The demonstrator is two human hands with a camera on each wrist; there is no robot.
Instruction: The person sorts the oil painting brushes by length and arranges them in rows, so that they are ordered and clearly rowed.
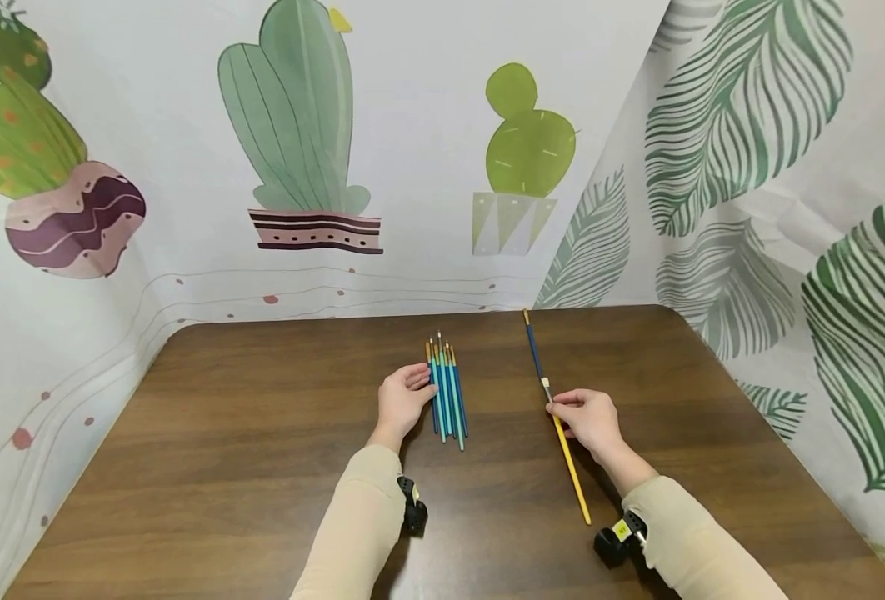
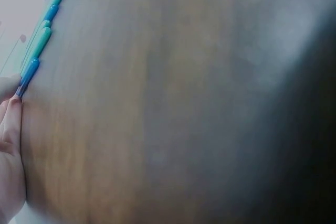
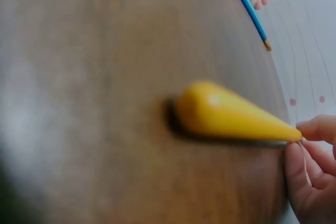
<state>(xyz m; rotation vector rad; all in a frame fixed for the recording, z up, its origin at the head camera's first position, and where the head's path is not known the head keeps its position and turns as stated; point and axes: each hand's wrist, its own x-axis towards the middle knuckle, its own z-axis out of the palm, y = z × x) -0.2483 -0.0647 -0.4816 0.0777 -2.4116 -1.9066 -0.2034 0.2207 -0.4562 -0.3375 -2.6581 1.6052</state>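
My right hand (image 1: 588,421) pinches a yellow-handled paintbrush (image 1: 572,475) near its metal ferrule. The handle slants toward the table's near side; its end looms large as a yellow shape (image 3: 220,111) in the right wrist view. A dark blue paintbrush (image 1: 534,350) lies just beyond, in line with the yellow one's pale tip. My left hand (image 1: 403,400) rests against the left side of a row of blue and turquoise paintbrushes (image 1: 447,396), its fingers fairly straight. Those brushes lie side by side, bristles toward the wall. In the left wrist view, the handle ends (image 2: 39,40) show beside the fingers.
The brown wooden table (image 1: 262,500) meets a wall covering (image 1: 427,150) printed with cacti and leaves along its back edge. Small black devices sit on the left wrist (image 1: 414,512) and the right wrist (image 1: 615,543).
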